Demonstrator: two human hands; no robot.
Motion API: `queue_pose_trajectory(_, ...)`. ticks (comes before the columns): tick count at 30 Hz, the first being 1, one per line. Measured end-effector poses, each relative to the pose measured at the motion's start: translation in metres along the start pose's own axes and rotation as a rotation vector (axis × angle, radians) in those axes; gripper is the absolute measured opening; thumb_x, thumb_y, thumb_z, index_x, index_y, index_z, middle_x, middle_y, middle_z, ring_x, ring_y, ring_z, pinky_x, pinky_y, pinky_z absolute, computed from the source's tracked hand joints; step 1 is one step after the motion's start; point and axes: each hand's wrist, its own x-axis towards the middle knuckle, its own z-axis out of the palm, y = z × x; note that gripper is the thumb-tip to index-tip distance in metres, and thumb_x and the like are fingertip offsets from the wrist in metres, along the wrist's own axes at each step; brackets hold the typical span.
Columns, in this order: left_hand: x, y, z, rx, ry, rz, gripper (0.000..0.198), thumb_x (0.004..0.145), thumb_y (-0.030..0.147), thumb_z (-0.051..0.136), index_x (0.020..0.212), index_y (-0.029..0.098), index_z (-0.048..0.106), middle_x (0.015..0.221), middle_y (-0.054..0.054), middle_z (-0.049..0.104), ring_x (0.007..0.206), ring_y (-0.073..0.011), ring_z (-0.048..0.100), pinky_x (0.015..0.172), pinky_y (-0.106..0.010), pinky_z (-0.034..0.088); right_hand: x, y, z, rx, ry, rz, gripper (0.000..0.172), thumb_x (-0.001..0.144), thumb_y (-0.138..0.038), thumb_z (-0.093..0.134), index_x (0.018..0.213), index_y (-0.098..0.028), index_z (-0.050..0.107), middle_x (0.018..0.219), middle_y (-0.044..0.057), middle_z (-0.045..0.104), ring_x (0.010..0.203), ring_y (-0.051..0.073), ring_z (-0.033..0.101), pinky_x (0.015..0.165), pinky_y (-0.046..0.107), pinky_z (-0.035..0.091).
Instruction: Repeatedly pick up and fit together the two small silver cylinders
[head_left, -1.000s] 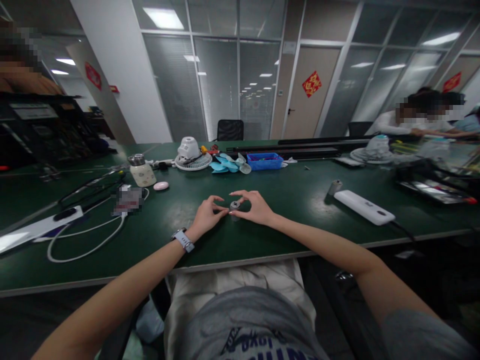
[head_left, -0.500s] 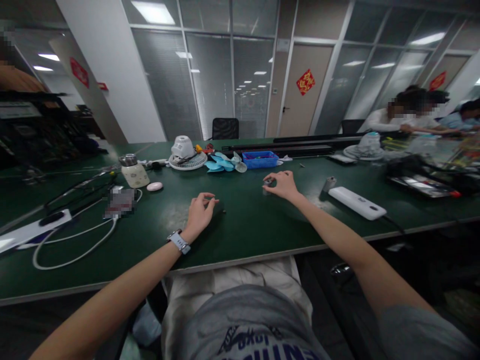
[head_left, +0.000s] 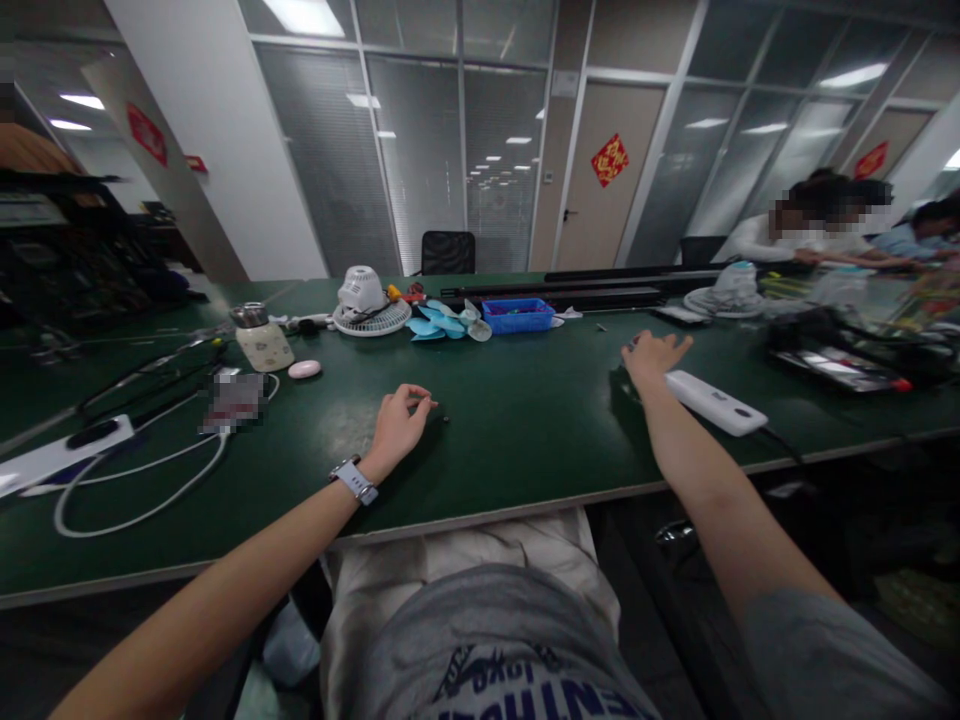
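Note:
My right hand (head_left: 654, 360) is at the right of the green table (head_left: 517, 430), beside the white power strip (head_left: 716, 403). Its thumb and index finger close round a small grey metal cylinder (head_left: 634, 344), mostly covered by the fingers; another finger sticks out to the right. My left hand (head_left: 401, 420), with a watch (head_left: 355, 480) on its wrist, rests on the table nearer the middle. Its fingers are curled with the tips together, and what they hold, if anything, is too small to make out. A tiny dark piece (head_left: 446, 419) lies just right of its fingertips.
Along the back stand a white fan part (head_left: 360, 300), light-blue fan blades (head_left: 439, 322) and a blue bin (head_left: 517, 317). A cream flask (head_left: 262, 345), a pink oval case (head_left: 304, 369) and a looped white cable (head_left: 150, 530) lie left. People (head_left: 780, 240) sit far right.
My right hand has moved right with the metal cylinder, from the table's middle to beside the power strip. It now hides the second cylinder that stood there. My left hand has stayed in place.

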Motion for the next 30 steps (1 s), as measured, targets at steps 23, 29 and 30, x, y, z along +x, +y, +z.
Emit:
queue_pose_trajectory(23,-0.002,0.013,-0.007,0.156,0.064,0.067,0.037,0.083,0.027,0.031,0.065,0.023,0.064,0.079,-0.004,0.071,0.089,-0.0246,0.058,0.082,-0.035,0.043,-0.188,-0.174,-0.067,0.731,-0.298,-1.281,0.016,0.089,-0.029,0.065,0.100,-0.029,0.077,0.105,0.002,0.074,0.117,0.022,0.058,0.102,0.043,0.034)
queue_pose_trajectory(29,-0.003,0.014,-0.008,0.159,0.074,0.057,0.038,0.083,0.027,0.031,0.065,0.024,0.065,0.080,-0.004,0.071,0.089,-0.0243,0.058,0.082,-0.035,0.044,-0.122,-0.139,-0.065,0.707,-0.171,-1.013,0.020,0.089,-0.030,0.064,0.104,-0.029,0.076,0.102,0.003,0.075,0.095,0.024,0.066,0.088,0.039,0.043)
queue_pose_trajectory(30,-0.003,0.015,-0.008,0.162,0.075,0.057,0.038,0.083,0.027,0.031,0.065,0.023,0.065,0.079,-0.004,0.071,0.089,-0.0244,0.058,0.082,-0.035,0.044,-0.103,-0.125,-0.065,0.678,-0.099,-0.896,0.023,0.090,-0.032,0.061,0.107,-0.028,0.076,0.103,0.005,0.074,0.094,0.025,0.065,0.086,0.039,0.043)
